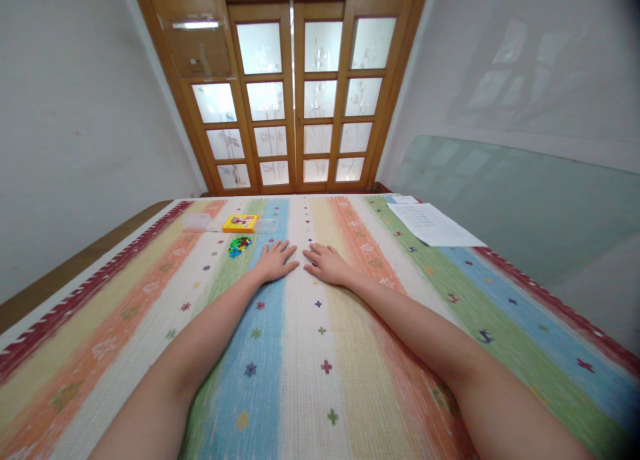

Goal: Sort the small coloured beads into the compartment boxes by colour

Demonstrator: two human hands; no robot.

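Palm down on the striped tablecloth (300, 353), my left hand (275, 262) lies with its fingers spread and holds nothing. My right hand (327, 263) rests flat beside it, a small gap between the two, also with fingers apart and nothing in it. Nearest to my left hand, to its left, is a small pile of green, blue and brown pieces (240, 247), too small to tell apart. Just behind the pile sits a yellow box (241, 223) with a picture on top. Clear plastic (267, 225) lies at the box's right side, and more clear plastic (197, 222) at its left.
White printed sheets (433, 225) lie at the back right of the table. A pale green glass panel (525, 200) leans along the right wall. Wooden doors with glass panes (295, 93) stand beyond the table's far edge.
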